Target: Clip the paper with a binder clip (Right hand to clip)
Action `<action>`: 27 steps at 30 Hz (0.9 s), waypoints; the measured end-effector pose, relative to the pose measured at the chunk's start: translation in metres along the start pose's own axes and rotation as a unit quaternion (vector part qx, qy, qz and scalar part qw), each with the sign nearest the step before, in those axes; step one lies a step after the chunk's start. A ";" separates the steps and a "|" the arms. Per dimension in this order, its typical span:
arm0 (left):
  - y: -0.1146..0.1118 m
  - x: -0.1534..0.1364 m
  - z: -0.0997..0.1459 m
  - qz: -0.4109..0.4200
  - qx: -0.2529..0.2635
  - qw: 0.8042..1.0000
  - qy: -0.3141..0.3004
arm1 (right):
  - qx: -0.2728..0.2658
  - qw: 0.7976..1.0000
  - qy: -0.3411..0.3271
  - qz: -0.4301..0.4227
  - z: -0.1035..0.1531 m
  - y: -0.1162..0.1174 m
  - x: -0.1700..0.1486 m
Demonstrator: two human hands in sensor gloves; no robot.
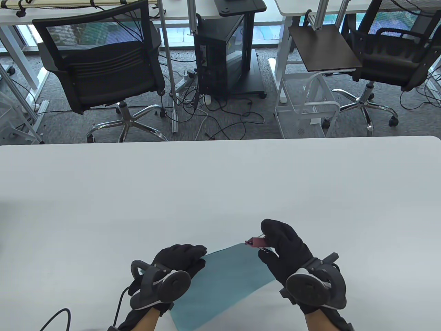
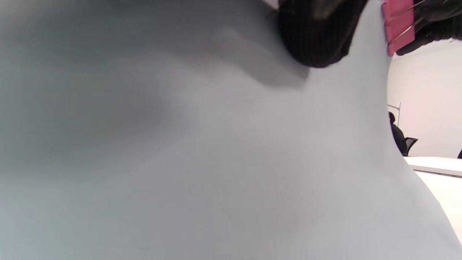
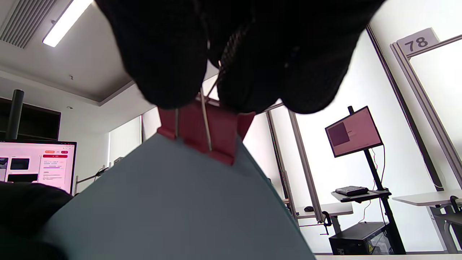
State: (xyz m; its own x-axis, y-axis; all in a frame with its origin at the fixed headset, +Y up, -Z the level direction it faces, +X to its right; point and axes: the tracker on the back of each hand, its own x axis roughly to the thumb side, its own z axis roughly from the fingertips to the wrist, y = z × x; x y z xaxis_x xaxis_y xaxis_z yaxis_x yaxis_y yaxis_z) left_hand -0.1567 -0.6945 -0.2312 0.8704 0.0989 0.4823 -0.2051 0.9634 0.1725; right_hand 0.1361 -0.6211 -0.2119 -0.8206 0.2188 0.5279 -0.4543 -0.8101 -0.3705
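A teal sheet of paper (image 1: pixel 224 282) is held up off the white table (image 1: pixel 220 179) near its front edge. My left hand (image 1: pixel 182 258) holds the paper's left edge. My right hand (image 1: pixel 275 246) pinches the wire handles of a red binder clip (image 1: pixel 256 241) at the paper's far right corner. In the right wrist view the red binder clip (image 3: pixel 205 135) straddles the corner of the paper (image 3: pixel 173 206), with its jaws over the edge. In the left wrist view the paper (image 2: pixel 216 162) fills the frame, and the clip (image 2: pixel 399 25) shows at the top right.
A black cable (image 1: pixel 57 319) runs along the table's front left. Beyond the table's far edge stand office chairs (image 1: pixel 103 65), a computer tower (image 1: pixel 222 55) and a white wire cart (image 1: pixel 306 103).
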 end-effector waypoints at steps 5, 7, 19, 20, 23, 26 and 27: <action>-0.006 -0.023 -0.005 0.126 -0.042 0.989 0.067 | -0.011 1.000 0.008 0.007 0.005 0.015 -0.007; -0.015 -0.043 -0.003 0.220 -0.061 0.964 0.140 | -0.010 1.000 0.020 0.007 0.012 0.024 -0.017; -0.052 -0.104 0.011 0.479 -0.048 0.797 0.365 | 0.129 0.984 0.088 0.088 0.033 0.069 -0.052; -0.056 -0.108 0.009 0.487 -0.039 0.785 0.380 | 0.133 0.983 0.093 0.087 0.034 0.070 -0.054; -0.066 -0.120 0.002 0.478 -0.041 0.782 0.397 | 0.138 0.982 0.107 0.076 0.038 0.072 -0.060; -0.078 -0.130 -0.004 0.479 -0.053 0.768 0.422 | 0.141 0.980 0.116 0.076 0.040 0.071 -0.064; -0.082 -0.133 -0.006 0.472 -0.058 0.764 0.436 | 0.143 0.980 0.121 0.073 0.041 0.072 -0.066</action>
State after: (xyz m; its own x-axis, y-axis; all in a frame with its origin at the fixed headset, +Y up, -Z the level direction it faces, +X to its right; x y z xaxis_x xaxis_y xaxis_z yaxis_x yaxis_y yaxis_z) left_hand -0.2534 -0.7855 -0.3147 0.3373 0.8429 -0.4192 -0.9283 0.3718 0.0006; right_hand 0.1714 -0.7157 -0.2422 -0.9436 0.1831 0.2758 -0.2382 -0.9541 -0.1815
